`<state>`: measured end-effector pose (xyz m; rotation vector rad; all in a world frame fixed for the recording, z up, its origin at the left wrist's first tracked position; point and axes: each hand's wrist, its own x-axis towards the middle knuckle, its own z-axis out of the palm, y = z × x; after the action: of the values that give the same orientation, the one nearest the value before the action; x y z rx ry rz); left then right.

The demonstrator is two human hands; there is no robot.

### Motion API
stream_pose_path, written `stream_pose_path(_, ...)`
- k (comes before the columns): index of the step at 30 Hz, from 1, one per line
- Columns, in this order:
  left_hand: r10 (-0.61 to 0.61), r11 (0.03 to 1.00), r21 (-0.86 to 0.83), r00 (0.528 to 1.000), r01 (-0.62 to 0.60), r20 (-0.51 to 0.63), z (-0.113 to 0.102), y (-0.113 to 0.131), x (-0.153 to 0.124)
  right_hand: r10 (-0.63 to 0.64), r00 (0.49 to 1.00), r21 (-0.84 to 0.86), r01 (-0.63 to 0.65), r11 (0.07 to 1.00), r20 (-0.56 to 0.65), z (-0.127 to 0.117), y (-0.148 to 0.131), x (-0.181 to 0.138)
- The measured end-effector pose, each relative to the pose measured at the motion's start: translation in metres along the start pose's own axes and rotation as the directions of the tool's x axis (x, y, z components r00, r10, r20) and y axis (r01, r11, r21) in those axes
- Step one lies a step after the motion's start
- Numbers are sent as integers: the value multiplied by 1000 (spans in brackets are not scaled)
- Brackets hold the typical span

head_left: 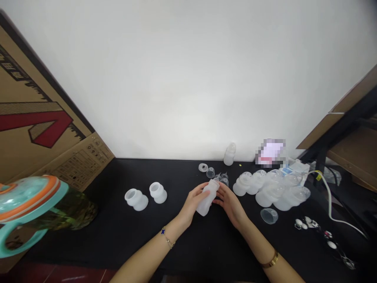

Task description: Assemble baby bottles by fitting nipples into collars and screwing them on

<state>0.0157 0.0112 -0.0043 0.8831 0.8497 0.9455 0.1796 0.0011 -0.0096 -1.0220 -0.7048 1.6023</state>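
To my left I have a large printed cardboard box [38,98] and, in front of it, a jug [44,198] with a teal-and-orange lid. A pale wall [188,78] rises ahead. Over on my right — near a pixelated pinkish panel [270,152] — a white cable [329,200] curves past a black-and-white strand [332,245], possibly a trinket. Red tiles [73,273] show below.

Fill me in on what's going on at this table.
A person is handling a frosted white bottle, tilted above the black table: the left hand grips its body, and the right hand is at its neck. Two open white containers are off to the left. A group of bottles with clear domed tops is on the right, and one similar bottle stands by the wall.
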Motion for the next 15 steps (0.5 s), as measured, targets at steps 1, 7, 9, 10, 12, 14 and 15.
stream_pose_path(1, -30, 998, -47, 1000, 30, 2, 0, 1, 0, 1, 1000, 10, -1, 1000, 0, 0, 0, 0)
stream_pose_path(7, -137, 966, -216, 990, 140, 30, 0, 5, -1, 0, 1000, -6, 0, 1000, 14, 0, -2, 0)
stream_pose_path(9, -137, 966, -219, 990, 139, 26, 1, 7, -2, -19, 1000, -16, 19, 1000, 21, 1, -2, 0)
stream_pose_path(10, -132, 967, -216, 991, 134, 27, 1, 7, -3, -30, 999, -11, 30, 999, 25, 1, -2, 0)
stream_pose_path(12, -128, 969, -208, 991, 132, 32, 2, 8, -3, -41, 999, 20, 40, 999, 26, 1, -2, 0)
stream_pose_path(14, -136, 969, -206, 990, 139, 32, 2, 8, -3, -42, 999, 53, 41, 998, 21, 1, -1, 1)
stream_pose_path(15, -141, 967, -208, 990, 144, 30, 3, 9, -3, -40, 999, 59, 39, 997, 17, 0, 0, 1)
